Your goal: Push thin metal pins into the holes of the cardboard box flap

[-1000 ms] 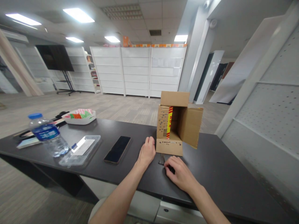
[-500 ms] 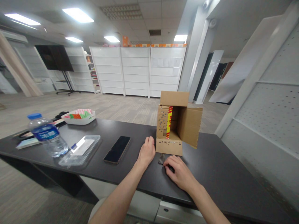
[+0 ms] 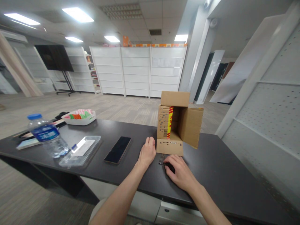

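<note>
A cardboard box (image 3: 164, 125) stands on the dark desk, its front opening facing me and its flaps spread. Small dark holes or spots dot its left panel and the lower flap (image 3: 170, 147). Just in front of that flap lie several thin metal pins, screws or nails (image 3: 161, 159); I cannot tell which. My right hand (image 3: 179, 172) rests on the desk by them, fingers curved and thumb apart, fingertips at their right side. My left hand (image 3: 148, 151) lies closed beside the box's lower left corner. Its fingertips are turned away, so anything inside stays hidden.
Left of my hands lie a black phone (image 3: 117, 150) and a clear plastic case (image 3: 81, 151). A water bottle (image 3: 48, 134) stands beside the case, with a white basket (image 3: 81, 118) farther back. A perforated panel (image 3: 269, 115) rises on the right.
My right hand has shifted slightly, and the gap between its thumb and forefinger is wider. The left hand, the box and the metal pins stay in place.
</note>
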The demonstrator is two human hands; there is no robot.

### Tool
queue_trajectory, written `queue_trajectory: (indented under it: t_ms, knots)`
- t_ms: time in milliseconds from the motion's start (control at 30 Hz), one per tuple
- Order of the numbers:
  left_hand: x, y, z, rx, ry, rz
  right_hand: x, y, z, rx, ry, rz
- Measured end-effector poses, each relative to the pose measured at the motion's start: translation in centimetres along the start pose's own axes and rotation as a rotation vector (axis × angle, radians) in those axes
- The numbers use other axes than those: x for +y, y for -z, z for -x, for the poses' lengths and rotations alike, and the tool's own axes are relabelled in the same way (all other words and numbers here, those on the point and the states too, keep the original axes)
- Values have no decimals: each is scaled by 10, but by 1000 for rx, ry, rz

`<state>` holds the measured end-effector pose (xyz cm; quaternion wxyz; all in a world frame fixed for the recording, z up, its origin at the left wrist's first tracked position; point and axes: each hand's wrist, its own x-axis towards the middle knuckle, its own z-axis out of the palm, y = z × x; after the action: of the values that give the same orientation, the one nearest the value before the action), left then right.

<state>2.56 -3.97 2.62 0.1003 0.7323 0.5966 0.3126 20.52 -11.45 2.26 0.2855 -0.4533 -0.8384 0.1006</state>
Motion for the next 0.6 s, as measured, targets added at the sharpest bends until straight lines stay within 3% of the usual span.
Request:
queue_trajectory:
  t_ms: [600]
  knots:
    - [1, 0, 0, -8, 12, -16, 4, -2, 0, 26, 10, 1]
